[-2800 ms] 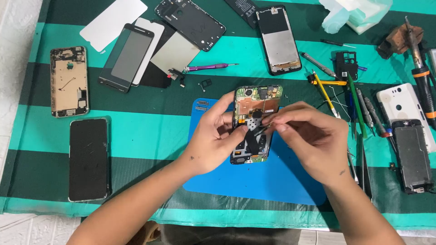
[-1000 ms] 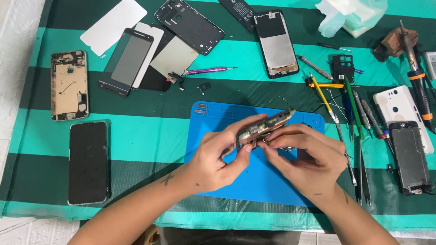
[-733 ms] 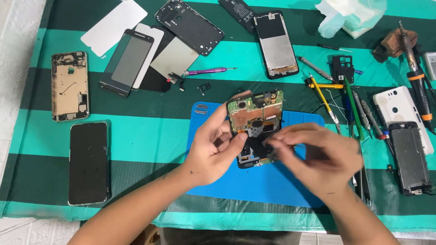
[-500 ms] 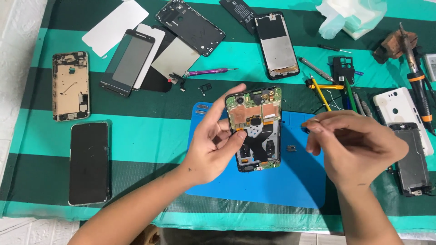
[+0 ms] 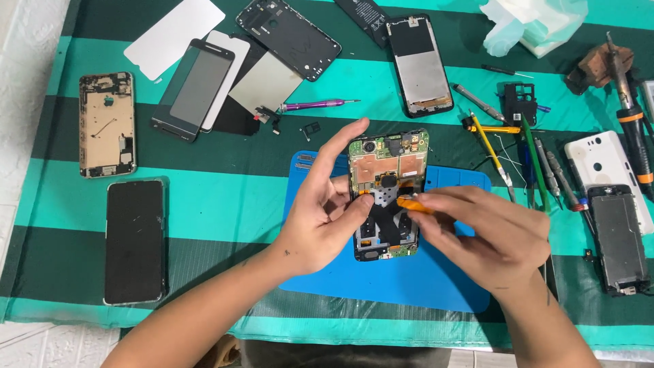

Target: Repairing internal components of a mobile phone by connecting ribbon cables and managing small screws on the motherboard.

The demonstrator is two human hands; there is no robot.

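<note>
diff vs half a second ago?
Right hand came back from the right, now holding a small orange tool against the opened phone. Left hand still holds the phone above the blue mat. Parts and tools around are unmoved.

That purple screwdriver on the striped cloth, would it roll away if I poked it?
Probably a little. The purple screwdriver looks round and thin, so a sideways poke could roll it. But it lies on a striped cloth, which likely slows it. It looks light and stiff, with a fine metal tip that could be sharp, so pick it up by the handle.
</note>
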